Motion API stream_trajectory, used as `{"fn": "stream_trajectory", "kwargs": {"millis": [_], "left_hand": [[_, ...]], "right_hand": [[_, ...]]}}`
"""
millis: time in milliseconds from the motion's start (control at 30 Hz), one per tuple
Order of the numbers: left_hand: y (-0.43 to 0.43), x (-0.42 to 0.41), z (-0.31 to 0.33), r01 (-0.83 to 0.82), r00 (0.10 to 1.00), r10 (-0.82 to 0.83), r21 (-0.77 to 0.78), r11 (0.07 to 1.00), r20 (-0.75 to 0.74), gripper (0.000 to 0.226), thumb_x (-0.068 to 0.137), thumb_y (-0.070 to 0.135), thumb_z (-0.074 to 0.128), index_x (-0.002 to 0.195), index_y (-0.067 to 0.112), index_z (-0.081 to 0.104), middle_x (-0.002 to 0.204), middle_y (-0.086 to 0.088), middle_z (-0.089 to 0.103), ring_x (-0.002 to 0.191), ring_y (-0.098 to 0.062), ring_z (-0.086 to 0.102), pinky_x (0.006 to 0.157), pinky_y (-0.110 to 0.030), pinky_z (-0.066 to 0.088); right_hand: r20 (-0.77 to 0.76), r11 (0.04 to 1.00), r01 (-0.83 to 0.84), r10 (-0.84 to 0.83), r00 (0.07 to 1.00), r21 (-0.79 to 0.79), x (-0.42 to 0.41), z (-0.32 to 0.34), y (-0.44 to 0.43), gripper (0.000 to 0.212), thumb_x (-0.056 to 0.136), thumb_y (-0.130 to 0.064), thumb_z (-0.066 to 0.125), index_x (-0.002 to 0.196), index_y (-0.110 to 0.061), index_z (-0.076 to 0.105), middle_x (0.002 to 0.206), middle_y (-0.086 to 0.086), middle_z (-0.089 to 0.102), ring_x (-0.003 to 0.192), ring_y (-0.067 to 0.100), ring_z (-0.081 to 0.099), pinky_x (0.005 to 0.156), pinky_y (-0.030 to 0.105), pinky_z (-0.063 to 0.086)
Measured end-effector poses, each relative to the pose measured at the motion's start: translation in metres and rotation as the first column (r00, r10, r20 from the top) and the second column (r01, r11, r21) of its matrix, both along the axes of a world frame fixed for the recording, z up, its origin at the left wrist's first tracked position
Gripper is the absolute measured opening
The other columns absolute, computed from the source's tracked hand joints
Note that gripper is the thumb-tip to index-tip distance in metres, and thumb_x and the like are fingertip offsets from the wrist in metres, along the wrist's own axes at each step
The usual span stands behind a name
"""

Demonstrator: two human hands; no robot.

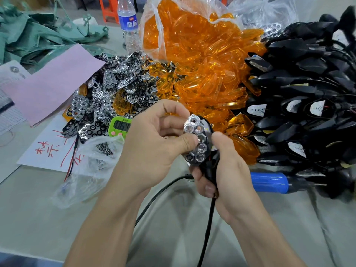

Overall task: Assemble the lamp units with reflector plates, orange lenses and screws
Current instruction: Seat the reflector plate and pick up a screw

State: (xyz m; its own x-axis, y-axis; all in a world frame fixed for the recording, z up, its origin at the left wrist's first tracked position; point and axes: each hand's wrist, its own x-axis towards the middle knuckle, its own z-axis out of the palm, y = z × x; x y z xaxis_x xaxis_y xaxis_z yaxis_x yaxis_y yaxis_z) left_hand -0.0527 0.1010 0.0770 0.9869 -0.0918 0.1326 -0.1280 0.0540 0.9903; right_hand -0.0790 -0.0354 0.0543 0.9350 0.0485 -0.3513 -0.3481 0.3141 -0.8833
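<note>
Where it is: the reflector plate (196, 139) is up in the air over the middle of the table (38, 218), a bit toward the near edge, sitting against a black lamp housing (210, 170).
Left hand: the left hand (154, 143) pinches the plate, thumb pressed on the shiny face and fingers curled behind.
Right hand: the right hand (227, 170) is wrapped round the housing from below, thumb up against the plate's right edge. The cable hangs out under it.
Seated or not: honestly can't tell from here, the hands cover the rim.
Which way it points: long axis runs far edge to near edge, narrow end away from the person, mirrored side up.
How it'll handle: looks like thin chromed plastic, so light, fairly stiff and probably easy to smudge or scratch. I'd hold it by the edges, not the cups.
Housing: rigid and chunkier, fine to grip by the body.
Spare parts: heap of plates (115, 87) at the left, orange lenses (202, 64) at the far middle, screws bag (100, 151) on the left, blue screwdriver (269, 183) at the right.
</note>
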Motion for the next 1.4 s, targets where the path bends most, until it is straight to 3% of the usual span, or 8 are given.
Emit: {"fn": "stream_trajectory", "kwargs": {"millis": [100, 267, 500, 767, 867, 1033, 1167, 1400], "left_hand": [[0.001, 0.001, 0.0, -0.026, 0.999, 0.025, -0.015, 1.0, -0.024, 0.037, 0.065, 0.003, 0.081, 0.093, 0.019, 0.064, 0.076, 0.002, 0.075, 0.067, -0.015, 0.06, 0.065, -0.03, 0.054], [0.007, 0.0, 0.003, 0.073, 0.995, -0.083, -0.161, 0.984, -0.055, 0.043, 0.062, 0.01, 0.085, 0.098, 0.017, 0.06, 0.073, 0.008, 0.072, 0.062, -0.01, 0.06, 0.062, -0.021, 0.053], [-0.003, 0.002, 0.005, -0.083, 0.992, 0.061, 0.199, 0.977, 0.111, 0.043, 0.062, 0.009, 0.086, 0.096, 0.027, 0.068, 0.076, 0.013, 0.072, 0.064, -0.006, 0.064, 0.062, -0.018, 0.05], [-0.009, 0.001, 0.005, -0.231, 0.958, 0.141, 0.385, 0.894, 0.249, 0.042, 0.069, 0.021, 0.084, 0.103, 0.044, 0.075, 0.09, 0.021, 0.071, 0.086, -0.009, 0.065, 0.072, -0.023, 0.058], [-0.013, -0.002, 0.005, -0.28, 0.943, 0.168, 0.415, 0.865, 0.287, 0.042, 0.071, 0.023, 0.081, 0.107, 0.043, 0.073, 0.099, 0.021, 0.068, 0.102, -0.01, 0.064, 0.086, -0.029, 0.058], [-0.018, -0.003, 0.004, -0.253, 0.955, 0.176, 0.341, 0.905, 0.239, 0.057, 0.073, 0.007, 0.077, 0.116, 0.042, 0.062, 0.118, 0.02, 0.063, 0.113, -0.003, 0.061, 0.083, -0.013, 0.053], [-0.017, -0.004, 0.004, -0.189, 0.968, 0.111, 0.362, 0.913, 0.227, 0.053, 0.079, -0.003, 0.074, 0.109, 0.04, 0.073, 0.115, 0.025, 0.07, 0.115, 0.007, 0.062, 0.085, -0.007, 0.049], [-0.015, -0.007, 0.001, -0.134, 0.978, 0.066, 0.352, 0.926, 0.199, 0.053, 0.071, 0.01, 0.085, 0.111, 0.04, 0.07, 0.111, 0.028, 0.071, 0.115, 0.011, 0.061, 0.088, -0.007, 0.049]], "right_hand": [[-0.006, 0.999, 0.017, -0.017, 1.0, 0.045, 0.0, 0.001, 0.001, 0.067, 0.077, -0.079, 0.039, 0.075, -0.021, 0.073, 0.055, 0.011, 0.052, 0.033, 0.012, 0.033, 0.038, 0.018, 0.024], [0.0, 0.999, 0.022, -0.022, 1.0, 0.04, 0.0, -0.002, 0.001, 0.075, 0.076, -0.078, 0.034, 0.084, -0.013, 0.071, 0.055, 0.01, 0.052, 0.033, 0.01, 0.035, 0.037, 0.018, 0.024], [0.008, 0.996, 0.05, -0.05, 0.999, 0.075, 0.0, -0.004, 0.001, 0.078, 0.072, -0.079, 0.035, 0.081, -0.01, 0.069, 0.056, 0.014, 0.053, 0.032, 0.011, 0.032, 0.036, 0.018, 0.023], [0.068, 0.997, 0.035, -0.04, 0.997, 0.073, -0.002, -0.003, 0.004, 0.071, 0.076, -0.083, 0.038, 0.072, -0.021, 0.071, 0.061, 0.011, 0.058, 0.033, 0.006, 0.044, 0.035, 0.017, 0.027], [0.05, 0.998, 0.039, -0.041, 0.998, 0.041, -0.001, -0.003, 0.005, 0.069, 0.08, -0.085, 0.037, 0.07, -0.026, 0.072, 0.059, 0.01, 0.059, 0.037, 0.011, 0.045, 0.036, 0.018, 0.028], [0.069, 0.999, 0.02, -0.022, 0.997, 0.028, -0.001, -0.001, 0.006, 0.063, 0.082, -0.08, 0.037, 0.071, -0.03, 0.074, 0.056, 0.005, 0.057, 0.041, 0.01, 0.045, 0.036, 0.018, 0.028], [0.075, 0.999, 0.029, -0.032, 0.997, 0.039, -0.002, -0.002, 0.008, 0.063, 0.086, -0.08, 0.037, 0.066, -0.031, 0.071, 0.054, 0.001, 0.053, 0.039, 0.009, 0.041, 0.037, 0.018, 0.027], [0.091, 0.996, 0.06, -0.065, 0.994, 0.059, 0.0, -0.003, 0.007, 0.058, 0.079, -0.074, 0.041, 0.06, -0.028, 0.071, 0.049, -0.004, 0.051, 0.035, 0.004, 0.047, 0.036, 0.015, 0.028]]}}
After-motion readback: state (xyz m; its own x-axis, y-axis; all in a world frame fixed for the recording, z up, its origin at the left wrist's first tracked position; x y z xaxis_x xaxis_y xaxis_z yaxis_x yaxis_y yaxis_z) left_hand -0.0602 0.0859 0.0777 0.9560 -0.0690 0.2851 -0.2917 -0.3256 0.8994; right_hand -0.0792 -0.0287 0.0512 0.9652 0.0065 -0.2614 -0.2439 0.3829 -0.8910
